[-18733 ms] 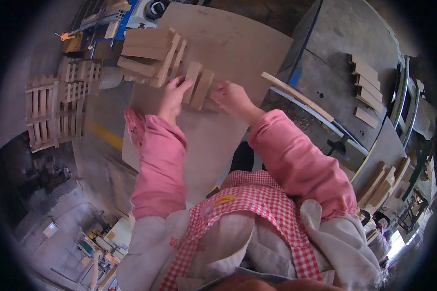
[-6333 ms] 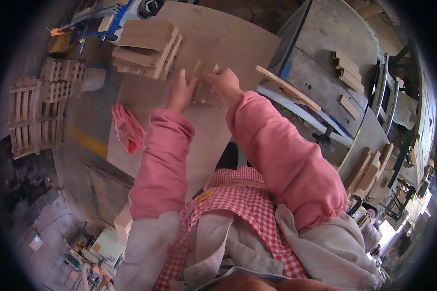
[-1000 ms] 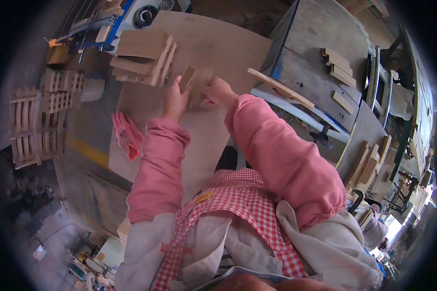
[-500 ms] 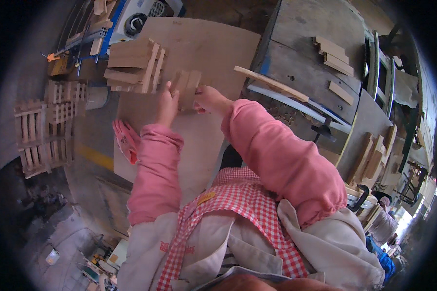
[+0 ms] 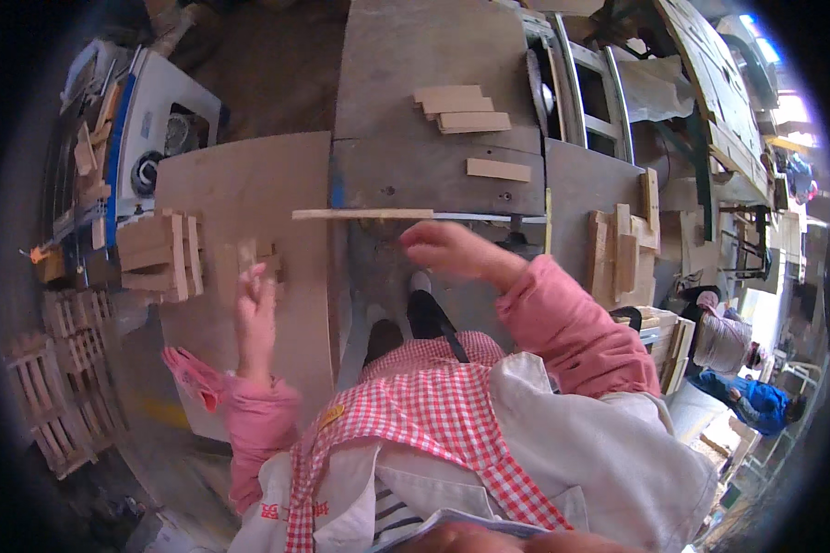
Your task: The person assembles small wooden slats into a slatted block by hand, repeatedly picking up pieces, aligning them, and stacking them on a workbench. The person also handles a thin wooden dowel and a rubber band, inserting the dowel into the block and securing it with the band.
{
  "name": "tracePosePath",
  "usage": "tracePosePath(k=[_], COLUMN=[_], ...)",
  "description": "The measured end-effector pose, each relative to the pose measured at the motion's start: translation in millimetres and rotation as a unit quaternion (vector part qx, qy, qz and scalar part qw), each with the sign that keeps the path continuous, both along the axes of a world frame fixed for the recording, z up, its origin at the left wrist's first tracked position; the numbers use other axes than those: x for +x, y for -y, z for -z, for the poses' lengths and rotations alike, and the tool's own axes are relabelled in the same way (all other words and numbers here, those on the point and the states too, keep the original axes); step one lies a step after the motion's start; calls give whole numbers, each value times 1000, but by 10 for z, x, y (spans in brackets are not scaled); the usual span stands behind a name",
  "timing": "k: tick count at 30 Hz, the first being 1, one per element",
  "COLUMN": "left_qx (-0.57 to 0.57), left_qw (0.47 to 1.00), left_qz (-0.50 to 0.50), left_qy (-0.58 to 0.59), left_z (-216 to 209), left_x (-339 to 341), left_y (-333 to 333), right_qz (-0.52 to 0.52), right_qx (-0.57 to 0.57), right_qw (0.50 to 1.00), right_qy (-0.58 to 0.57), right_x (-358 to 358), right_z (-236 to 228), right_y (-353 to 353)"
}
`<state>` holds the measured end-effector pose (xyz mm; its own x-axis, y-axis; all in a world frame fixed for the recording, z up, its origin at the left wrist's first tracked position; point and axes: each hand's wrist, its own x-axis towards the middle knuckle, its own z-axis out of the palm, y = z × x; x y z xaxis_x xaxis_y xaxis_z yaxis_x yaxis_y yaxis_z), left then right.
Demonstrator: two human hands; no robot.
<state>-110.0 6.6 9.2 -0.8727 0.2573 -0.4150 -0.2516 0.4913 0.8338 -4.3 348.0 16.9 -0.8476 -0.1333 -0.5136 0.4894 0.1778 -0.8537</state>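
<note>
My right hand [image 5: 454,251] is held out over the gap beside the wood-working machine's table. Its fingers are loosely bent and apart, and I see nothing in them. Just beyond its fingertips, a long thin wood strip [image 5: 364,214] lies along the table edge. My left hand [image 5: 255,318] is smeared by motion above the brown board tabletop [image 5: 295,175], just short of some small wood pieces [image 5: 269,267]. I cannot make out whether it grips one. Left of these stands a stack of wood slats [image 5: 161,253]. A pink glove [image 5: 194,376] rests at the board's left edge.
Flat wood pieces [image 5: 466,109] and a single one [image 5: 498,170] lie on the grey machine table [image 5: 415,51]. More wood pieces [image 5: 625,249] are at the right. Slatted wood stacks [image 5: 51,405] stand at far left. A person in blue [image 5: 761,401] is at far right.
My view has turned to the right. My hands have parted: the right has left the small wood pieces and moved toward the long strip, while the left stays near them.
</note>
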Motion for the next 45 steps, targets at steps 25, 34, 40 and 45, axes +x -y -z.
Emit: tracePosePath(k=[25, 34, 40, 45], left_qx=[337, 334, 363, 411], left_qw=[928, 927, 901, 873], left_qz=[-44, -51, -134, -152], left_qy=[154, 162, 194, 212], left_z=[413, 425, 361, 408], left_x=[-408, -427, -39, 130], left_y=[-3141, -3024, -2950, -2767], right_qz=[270, 55, -72, -92], right_qx=[349, 367, 426, 448], right_qw=[894, 925, 892, 874], right_qy=[-74, -77, -132, -167], right_x=[-688, -646, -731, -745], right_z=[418, 227, 170, 170], right_y=[-1764, -1765, -1749, -1689])
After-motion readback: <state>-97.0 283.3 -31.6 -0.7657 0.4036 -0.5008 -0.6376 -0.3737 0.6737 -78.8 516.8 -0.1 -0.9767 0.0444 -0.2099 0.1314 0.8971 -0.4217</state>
